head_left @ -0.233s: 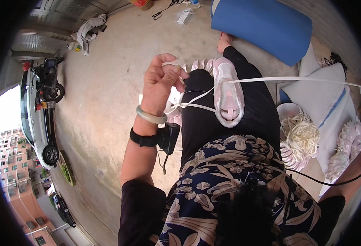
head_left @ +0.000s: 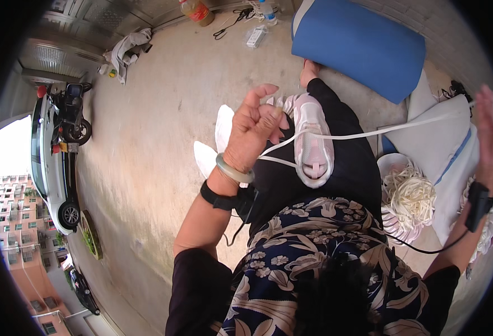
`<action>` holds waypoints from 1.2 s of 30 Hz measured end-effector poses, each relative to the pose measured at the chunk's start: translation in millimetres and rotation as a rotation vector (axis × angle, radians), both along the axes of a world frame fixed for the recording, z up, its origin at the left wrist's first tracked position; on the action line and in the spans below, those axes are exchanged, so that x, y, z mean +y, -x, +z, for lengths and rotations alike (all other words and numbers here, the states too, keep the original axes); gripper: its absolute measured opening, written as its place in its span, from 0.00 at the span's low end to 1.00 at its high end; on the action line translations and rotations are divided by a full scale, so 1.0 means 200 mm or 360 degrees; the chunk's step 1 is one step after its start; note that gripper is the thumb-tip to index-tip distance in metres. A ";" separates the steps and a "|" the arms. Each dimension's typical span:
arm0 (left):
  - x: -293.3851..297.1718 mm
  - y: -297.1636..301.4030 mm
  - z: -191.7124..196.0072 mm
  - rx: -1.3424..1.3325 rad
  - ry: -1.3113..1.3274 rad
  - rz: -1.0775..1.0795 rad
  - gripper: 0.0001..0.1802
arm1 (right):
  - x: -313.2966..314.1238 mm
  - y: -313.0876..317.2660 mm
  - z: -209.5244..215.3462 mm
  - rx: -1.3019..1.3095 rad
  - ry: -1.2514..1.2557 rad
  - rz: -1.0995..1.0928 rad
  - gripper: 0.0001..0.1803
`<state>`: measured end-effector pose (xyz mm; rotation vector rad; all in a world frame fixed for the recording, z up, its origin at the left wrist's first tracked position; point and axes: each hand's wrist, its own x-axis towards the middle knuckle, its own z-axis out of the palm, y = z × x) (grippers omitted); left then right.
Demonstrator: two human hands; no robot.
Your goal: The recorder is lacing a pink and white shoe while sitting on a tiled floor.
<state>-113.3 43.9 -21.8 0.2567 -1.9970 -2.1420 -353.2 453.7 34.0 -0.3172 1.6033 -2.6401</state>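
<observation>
A pink-and-white sneaker (head_left: 313, 147) lies along my dark-trousered thighs, heel toward me. A flat white shoelace (head_left: 364, 135) crosses its lacing area and stretches right, toward my right hand (head_left: 488, 131). That hand is raised at the far right and smeared by motion, its fingers straight and close together; the lace reaches its thumb side. My left hand (head_left: 257, 122) is beside the sneaker with fingers curled and index raised. Two strands of the lace run to it, the grip itself hidden. White pointed flaps (head_left: 224, 127) show left of that hand.
To the right lie a heap of loose cream laces (head_left: 411, 196) and more pale shoes (head_left: 400, 224) on the floor. A blue rolled mat (head_left: 358, 47) stands ahead, near bottles (head_left: 199, 14). A motorbike (head_left: 70, 115) and a white car (head_left: 42, 151) are at the left.
My right hand has come into view at the right edge. My left hand has moved right and down, its index finger lifting. The lace's right-hand stretch now slants upward to the right.
</observation>
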 end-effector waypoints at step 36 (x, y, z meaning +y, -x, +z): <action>0.16 0.05 -0.24 -0.0092 0.1036 -0.0057 0.32 | -1.16 -0.73 -0.51 -0.0098 -0.0501 0.1023 0.06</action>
